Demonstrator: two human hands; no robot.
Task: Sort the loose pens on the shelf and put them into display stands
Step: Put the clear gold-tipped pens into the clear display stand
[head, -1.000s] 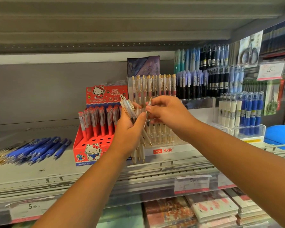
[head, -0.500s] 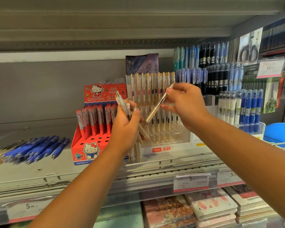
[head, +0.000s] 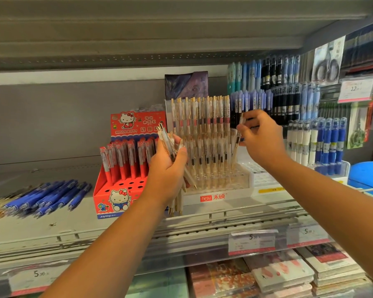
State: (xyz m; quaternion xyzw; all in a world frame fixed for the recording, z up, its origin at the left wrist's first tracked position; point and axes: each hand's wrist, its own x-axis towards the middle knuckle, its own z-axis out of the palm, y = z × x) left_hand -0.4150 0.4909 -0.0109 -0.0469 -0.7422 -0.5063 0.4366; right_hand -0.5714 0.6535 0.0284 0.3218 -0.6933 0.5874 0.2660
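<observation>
Right hand: the right hand is pinching a single clear pen near its top, tip pointing down, at the right end of the white stand.
Left hand: the left hand is wrapping its fingers round a bundle of matching pens, just in front of that stand.
Doing it well: I'd be keeping the pen upright, steering the tip into a free hole, and seating it before letting go.
In the way: neighbouring pens are crowding close, so a tilted entry is risking a knock.
Around: the red stand is showing empty holes, and loose blue pens are lying on the shelf, far left.
</observation>
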